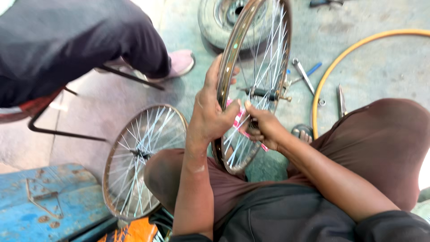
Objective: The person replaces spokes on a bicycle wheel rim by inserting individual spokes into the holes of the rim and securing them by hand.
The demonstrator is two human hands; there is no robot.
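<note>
The spoked wheel [255, 85] stands upright between the person's knees. The left hand [210, 112] is clamped around its rim, steadying it. Inside the wheel, the right hand [264, 127] is pinched together on something small among the spokes below the hub axle [264, 94]; I cannot tell what. This looks like spoke adjustment, calling for a firm rim and small, careful turns. Left of the wheel leans a second wheel [141, 159]; right of it lie a spanner [307, 78] and a yellow hoop [340, 60].
</note>
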